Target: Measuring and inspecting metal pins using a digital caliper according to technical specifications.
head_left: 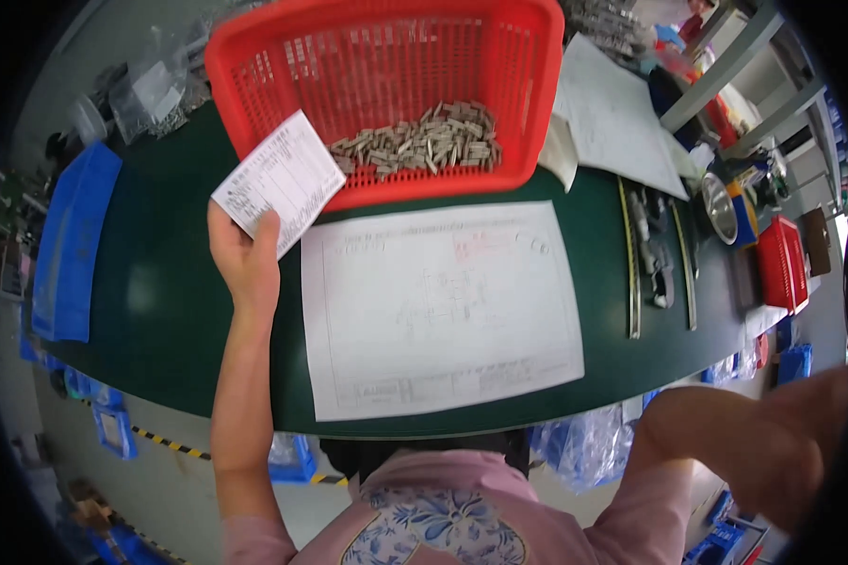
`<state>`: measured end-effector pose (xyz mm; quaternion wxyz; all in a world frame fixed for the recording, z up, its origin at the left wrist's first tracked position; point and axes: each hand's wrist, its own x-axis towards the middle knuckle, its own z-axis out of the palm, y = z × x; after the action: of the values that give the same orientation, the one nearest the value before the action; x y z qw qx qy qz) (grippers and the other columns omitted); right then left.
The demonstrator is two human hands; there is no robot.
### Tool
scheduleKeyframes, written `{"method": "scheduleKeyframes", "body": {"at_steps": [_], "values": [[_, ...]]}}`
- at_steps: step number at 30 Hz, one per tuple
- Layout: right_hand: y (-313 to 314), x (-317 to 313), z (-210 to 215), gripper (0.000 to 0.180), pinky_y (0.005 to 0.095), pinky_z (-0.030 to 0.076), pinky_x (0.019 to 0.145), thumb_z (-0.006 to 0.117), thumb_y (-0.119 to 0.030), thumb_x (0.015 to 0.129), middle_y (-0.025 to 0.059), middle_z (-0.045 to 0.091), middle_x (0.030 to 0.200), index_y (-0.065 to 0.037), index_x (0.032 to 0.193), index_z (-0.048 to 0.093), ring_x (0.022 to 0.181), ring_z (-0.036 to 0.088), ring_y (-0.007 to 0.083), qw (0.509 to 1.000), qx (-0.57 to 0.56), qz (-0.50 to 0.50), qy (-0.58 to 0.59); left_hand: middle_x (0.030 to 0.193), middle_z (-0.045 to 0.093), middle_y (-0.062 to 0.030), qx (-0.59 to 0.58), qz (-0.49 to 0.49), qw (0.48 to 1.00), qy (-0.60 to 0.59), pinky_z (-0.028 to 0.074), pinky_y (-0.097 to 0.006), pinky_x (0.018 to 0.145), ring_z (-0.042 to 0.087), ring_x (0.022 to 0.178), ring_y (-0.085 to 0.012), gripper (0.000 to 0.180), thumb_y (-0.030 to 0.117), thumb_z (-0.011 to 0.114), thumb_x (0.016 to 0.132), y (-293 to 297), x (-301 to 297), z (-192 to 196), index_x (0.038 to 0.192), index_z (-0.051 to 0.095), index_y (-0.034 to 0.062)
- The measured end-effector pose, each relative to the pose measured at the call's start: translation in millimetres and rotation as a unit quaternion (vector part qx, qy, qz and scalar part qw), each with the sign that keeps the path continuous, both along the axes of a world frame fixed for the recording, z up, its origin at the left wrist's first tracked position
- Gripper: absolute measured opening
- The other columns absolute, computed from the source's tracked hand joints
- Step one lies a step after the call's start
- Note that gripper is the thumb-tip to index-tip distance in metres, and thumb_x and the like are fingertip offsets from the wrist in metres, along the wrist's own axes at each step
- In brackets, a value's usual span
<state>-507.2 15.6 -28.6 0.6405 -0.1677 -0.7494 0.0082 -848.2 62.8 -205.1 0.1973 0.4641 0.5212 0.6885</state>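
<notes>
Pink sleeve low; left hand (245,259) grips white slip (280,183) w/ fingers nr red basket (386,56).

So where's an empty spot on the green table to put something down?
Bare green table lies between the blue bin and the big drawing sheet, under the left hand. A narrower strip runs right of the sheet, before the calipers. The far right edge is crowded.

The left hand (243,256) holds a small white printed paper slip (280,182) up over the near-left corner of the red plastic mesh basket (386,66). In that basket lies a heap of small grey metal pieces (424,141). Before the basket, a large white drawing sheet (438,306) lies flat on the dark green table (160,301). Right of the sheet lie long metal rulers (631,264), and a flat blue plastic folder (71,245) sits far left.
</notes>
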Motion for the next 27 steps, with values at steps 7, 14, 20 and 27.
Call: {"method": "scheduleKeyframes", "body": {"at_steps": [7, 14, 20, 27], "values": [[71.6, 12.0, -71.4, 0.03, 0.0267, 0.037, 0.07, 0.066, -0.001, 0.059, 0.0009, 0.054, 0.062, -0.004, 0.089, 0.06, 0.057, 0.048, 0.0133, 0.935, -0.121, -0.267, -0.202, 0.114, 0.047, -0.017, -0.04, -0.051, 0.997, 0.029, 0.04, -0.033, 0.087, 0.047, 0.109, -0.0237, 0.046, 0.002, 0.055, 0.078, 48.7, 21.9, 26.1, 0.118, 0.034, -0.0048], [74.8, 92.9, -129.0, 0.021, 0.0246, 0.034, 0.051, 0.064, -0.012, 0.072, 0.0043, 0.046, 0.057, -0.002, 0.062, 0.049, 0.054, 0.042, 0.011, 0.838, -0.286, -0.433, -0.169, 0.131, 0.028, -0.0178, -0.035, 0.147, 0.777, 0.611, 0.022, -0.046, 0.099, 0.025, 0.121, -0.0377, 0.057, 0.011, 0.061, 0.066, 33.7, 35.2, 23.3, 0.12, 0.042, 0.0047], [55.3, 135.6, -141.5, 0.015, 0.0297, 0.04, 0.052, 0.063, -0.015, 0.071, 0.0065, 0.054, 0.064, -0.004, 0.07, 0.054, 0.059, 0.053, 0.0187, 0.779, -0.405, -0.472, -0.078, 0.128, 0.029, -0.0185, 0.024, 0.212, 0.794, 0.569, 0.021, -0.044, 0.097, 0.026, 0.12, -0.0342, 0.037, 0.01, 0.058, 0.073, 14.0, 2.2, 10.2, 0.107, 0.047, 0.0026], [46.9, 109.1, -147.9, 0.013, 0.0307, 0.042, 0.052, 0.061, -0.019, 0.071, 0.0048, 0.055, 0.063, -0.007, 0.067, 0.059, 0.057, 0.055, 0.0205, 0.779, -0.419, -0.421, -0.202, 0.118, 0.042, -0.0179, -0.145, -0.175, 0.805, 0.548, 0.025, -0.046, 0.095, 0.038, 0.112, -0.0348, 0.036, 0.02, 0.055, 0.07, -46.9, 24.1, 12.3, 0.099, 0.048, -0.0007]]}}
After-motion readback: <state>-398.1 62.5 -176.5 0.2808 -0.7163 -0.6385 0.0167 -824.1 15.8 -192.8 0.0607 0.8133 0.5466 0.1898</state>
